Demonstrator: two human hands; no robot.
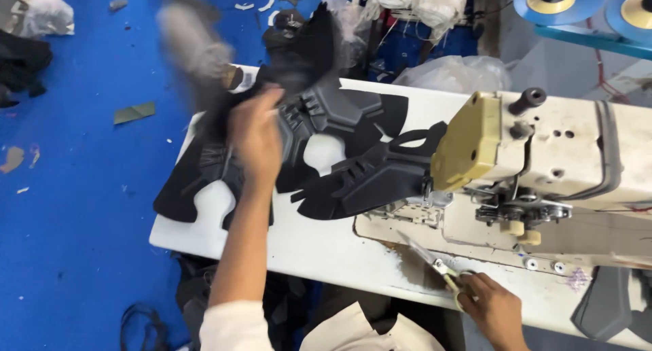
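My left hand (257, 135) reaches out over the white table (319, 246) and grips a black shoe-upper piece (204, 59) that is blurred with motion at the table's far left corner. Several flat black and grey shoe-upper pieces (339, 113) lie spread on the table beside that hand. One more black piece (373, 181) sits under the head of the cream sewing machine (543, 147). My right hand (492, 309) rests at the table's near edge and holds a pair of yellow-handled scissors (435, 262), blades pointing toward the machine.
The blue floor (75, 208) lies to the left with scraps on it. White bags and black material are piled behind the table. Blue thread spools (560, 1) stand at the upper right. A grey shoe piece (608, 303) lies at the lower right.
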